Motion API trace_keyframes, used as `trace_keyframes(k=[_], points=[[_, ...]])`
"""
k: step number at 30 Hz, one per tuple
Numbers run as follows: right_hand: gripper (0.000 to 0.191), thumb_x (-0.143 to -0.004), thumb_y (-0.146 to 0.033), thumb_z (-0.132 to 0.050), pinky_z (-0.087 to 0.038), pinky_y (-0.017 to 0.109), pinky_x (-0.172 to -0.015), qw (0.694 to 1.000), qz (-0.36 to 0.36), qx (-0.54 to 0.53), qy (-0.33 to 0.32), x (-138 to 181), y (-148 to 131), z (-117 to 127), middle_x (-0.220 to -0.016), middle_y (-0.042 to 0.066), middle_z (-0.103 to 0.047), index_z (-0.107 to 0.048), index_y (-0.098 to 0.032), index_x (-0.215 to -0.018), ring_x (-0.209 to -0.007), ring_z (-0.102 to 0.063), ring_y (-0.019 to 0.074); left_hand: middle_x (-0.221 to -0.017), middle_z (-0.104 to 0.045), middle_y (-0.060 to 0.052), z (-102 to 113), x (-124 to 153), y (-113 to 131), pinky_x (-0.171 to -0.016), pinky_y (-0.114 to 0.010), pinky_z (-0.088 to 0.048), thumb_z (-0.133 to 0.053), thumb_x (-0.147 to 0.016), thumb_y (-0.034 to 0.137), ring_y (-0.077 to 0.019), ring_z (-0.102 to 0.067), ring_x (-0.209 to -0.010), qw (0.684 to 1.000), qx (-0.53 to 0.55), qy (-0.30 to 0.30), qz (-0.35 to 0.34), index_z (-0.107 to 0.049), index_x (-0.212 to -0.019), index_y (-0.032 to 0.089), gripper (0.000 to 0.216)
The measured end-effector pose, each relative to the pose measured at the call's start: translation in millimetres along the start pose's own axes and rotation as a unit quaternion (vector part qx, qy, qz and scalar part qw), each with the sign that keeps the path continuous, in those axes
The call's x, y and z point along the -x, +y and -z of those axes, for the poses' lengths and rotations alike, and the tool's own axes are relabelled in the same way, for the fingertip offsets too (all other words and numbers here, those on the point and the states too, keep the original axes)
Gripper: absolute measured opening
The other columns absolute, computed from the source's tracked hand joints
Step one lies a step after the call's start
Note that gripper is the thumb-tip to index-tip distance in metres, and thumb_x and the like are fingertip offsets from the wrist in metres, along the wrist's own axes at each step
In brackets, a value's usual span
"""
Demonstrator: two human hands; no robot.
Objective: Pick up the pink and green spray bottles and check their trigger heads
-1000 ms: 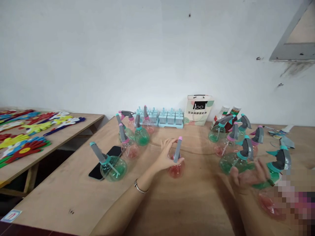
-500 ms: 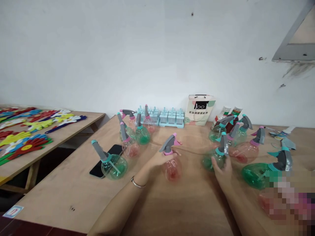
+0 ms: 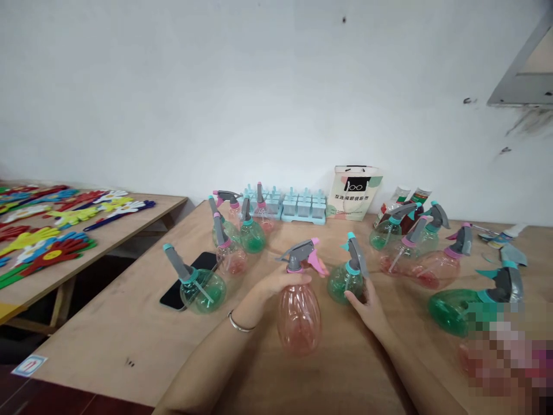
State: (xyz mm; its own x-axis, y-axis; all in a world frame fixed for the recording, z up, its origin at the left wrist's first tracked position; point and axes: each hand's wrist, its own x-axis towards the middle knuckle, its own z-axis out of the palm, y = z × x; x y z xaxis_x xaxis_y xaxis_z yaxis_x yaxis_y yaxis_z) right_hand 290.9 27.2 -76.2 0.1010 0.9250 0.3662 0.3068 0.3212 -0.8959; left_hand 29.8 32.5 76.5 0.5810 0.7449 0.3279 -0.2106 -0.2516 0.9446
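My left hand (image 3: 287, 282) is closed around the neck of a pink spray bottle (image 3: 299, 323), just below its grey and pink trigger head. This bottle is tilted, its base toward me. To its right, my right hand (image 3: 366, 302) grips a green spray bottle (image 3: 344, 281) low on its side, thumb in front; the remaining fingers are partly hidden behind it. Two more bottles, a green spray bottle (image 3: 203, 291) and a pink spray bottle (image 3: 232, 256), stand left of my hands. Another pink spray bottle (image 3: 434, 268) is to the right.
Behind are blue ice-pop moulds (image 3: 303, 207), a paper bag (image 3: 354, 199) and several more spray bottles. A black phone (image 3: 173, 295) lies on the wooden table (image 3: 108, 340). Colourful hand-shaped clappers (image 3: 52, 253) cover a second table at left. A green bottle (image 3: 458, 311) lies at right.
The green bottle in my right hand has moved left, closer to the pink one. My left hand's pink bottle has tilted, its base coming nearer to me.
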Motion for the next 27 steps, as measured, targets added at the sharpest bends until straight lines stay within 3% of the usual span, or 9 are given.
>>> trace_keyframes(k=[3, 8, 14, 16, 19, 21, 25, 27], points=[[0.065, -0.077, -0.054, -0.07, -0.04, 0.056, -0.111, 1.0, -0.003, -0.01, -0.007, 0.0, -0.6, 0.9, -0.134, 0.014, -0.059, -0.051, -0.023, -0.13, -0.128, -0.054, 0.0328, -0.093, -0.07, -0.009, -8.4, -2.3, -2.4, -0.089, -0.036, -0.044, -0.071, -0.069, 0.034, -0.0242, -0.063, -0.094, 0.999, 0.028, -0.04, 0.017, -0.071, -0.079, 0.017, 0.019], [0.068, -0.078, -0.053, -0.07, -0.039, 0.053, -0.113, 1.0, -0.002, -0.017, -0.016, 0.9, -2.6, 2.4, -0.139, 0.014, -0.056, -0.048, -0.023, -0.135, -0.131, -0.052, 0.0308, -0.078, -0.066, -0.004, -23.8, -2.3, -18.4, -0.069, -0.028, -0.043, -0.071, -0.065, 0.034, -0.0153, -0.056, -0.069, 0.984, 0.096, 0.113, 0.095, -0.069, -0.075, 0.016, 0.021], [0.069, -0.077, -0.054, -0.071, -0.041, 0.053, -0.112, 1.0, -0.001, -0.011, -0.012, 0.7, -6.0, 3.8, -0.136, 0.014, -0.059, -0.05, -0.023, -0.134, -0.129, -0.054, 0.0309, -0.102, -0.07, -0.007, -25.0, -8.3, -27.3, -0.093, -0.031, -0.043, -0.072, -0.064, 0.025, -0.021, -0.061, -0.1, 0.985, 0.144, 0.066, 0.071, -0.072, -0.089, 0.017, 0.026], [0.067, -0.077, -0.054, -0.071, -0.041, 0.053, -0.111, 1.0, 0.004, -0.01, -0.011, 0.7, -5.3, 4.0, -0.135, 0.013, -0.06, -0.051, -0.023, -0.133, -0.128, -0.055, 0.0309, -0.093, -0.07, -0.006, -25.8, -10.0, -28.8, -0.087, -0.029, -0.045, -0.072, -0.063, 0.024, -0.018, -0.062, -0.088, 0.979, 0.152, 0.1, 0.087, -0.07, -0.083, 0.017, 0.021], [0.067, -0.076, -0.054, -0.072, -0.04, 0.055, -0.112, 1.0, 0.004, -0.009, -0.005, 0.8, -3.0, 4.3, -0.134, 0.013, -0.061, -0.051, -0.024, -0.133, -0.128, -0.055, 0.0316, -0.071, -0.063, -0.001, -27.0, -11.2, -31.2, -0.063, -0.024, -0.043, -0.07, -0.06, 0.024, -0.0112, -0.052, -0.061, 0.967, 0.162, 0.171, 0.102, -0.066, -0.07, 0.017, 0.013], [0.068, -0.076, -0.054, -0.072, -0.04, 0.055, -0.112, 1.0, 0.002, -0.01, -0.004, 0.8, -1.6, 4.5, -0.135, 0.012, -0.06, -0.051, -0.024, -0.133, -0.128, -0.055, 0.032, -0.07, -0.063, 0.0, -26.1, -11.7, -32.2, -0.059, -0.024, -0.041, -0.07, -0.059, 0.024, -0.011, -0.051, -0.06, 0.963, 0.159, 0.19, 0.103, -0.066, -0.07, 0.017, 0.014], [0.069, -0.076, -0.053, -0.072, -0.04, 0.055, -0.112, 1.0, 0.0, -0.014, -0.007, 0.8, 0.5, 4.5, -0.137, 0.013, -0.058, -0.049, -0.024, -0.134, -0.129, -0.054, 0.0324, -0.087, -0.071, -0.005, -21.4, -12.0, -33.5, -0.079, -0.029, -0.047, -0.074, -0.057, 0.023, -0.0186, -0.063, -0.083, 0.967, 0.159, 0.171, 0.102, -0.071, -0.084, 0.018, 0.028], [0.068, -0.077, -0.052, -0.072, -0.039, 0.055, -0.112, 1.0, 0.003, -0.015, -0.008, 0.9, 1.8, 4.3, -0.137, 0.013, -0.058, -0.049, -0.024, -0.134, -0.129, -0.054, 0.0324, -0.088, -0.071, -0.005, -19.5, -11.3, -34.9, -0.085, -0.03, -0.047, -0.075, -0.057, 0.023, -0.0191, -0.064, -0.085, 0.968, 0.163, 0.164, 0.095, -0.071, -0.086, 0.018, 0.029]])
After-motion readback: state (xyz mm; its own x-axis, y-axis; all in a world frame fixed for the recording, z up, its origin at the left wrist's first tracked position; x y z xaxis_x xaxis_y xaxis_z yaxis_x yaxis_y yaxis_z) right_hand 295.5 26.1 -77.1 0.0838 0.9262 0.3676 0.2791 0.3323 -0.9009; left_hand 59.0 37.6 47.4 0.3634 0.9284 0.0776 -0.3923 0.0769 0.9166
